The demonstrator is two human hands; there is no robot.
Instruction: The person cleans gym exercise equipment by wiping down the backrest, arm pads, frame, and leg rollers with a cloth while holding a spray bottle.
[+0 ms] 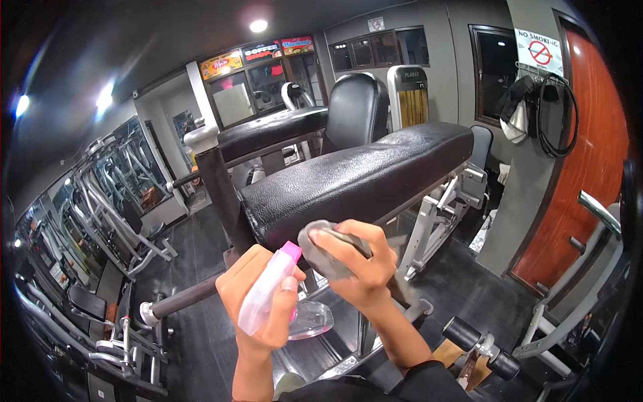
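Note:
My left hand (pixel 231 295) is wrapped round the neck of a spray bottle (pixel 313 323) with a clear body, a whitish trigger head and a pink nozzle. The nozzle points at a grey cloth (pixel 325 258), bunched in my right hand (pixel 365 268), whose fingers are curled over it. Nozzle and cloth are very close; whether they touch I cannot tell. Just beyond both hands lies a long black padded cushion (pixel 362 174) of a gym machine, with shiny patches on its surface.
Behind stand an upright black backrest (pixel 358 110) and a second long pad (pixel 271 130). A metal bar (pixel 187 299) sticks out at left. Foam rollers (pixel 479 348) are low at right. Other machines (pixel 100 208) line the left wall; a reddish wooden door (pixel 576 181) is at right.

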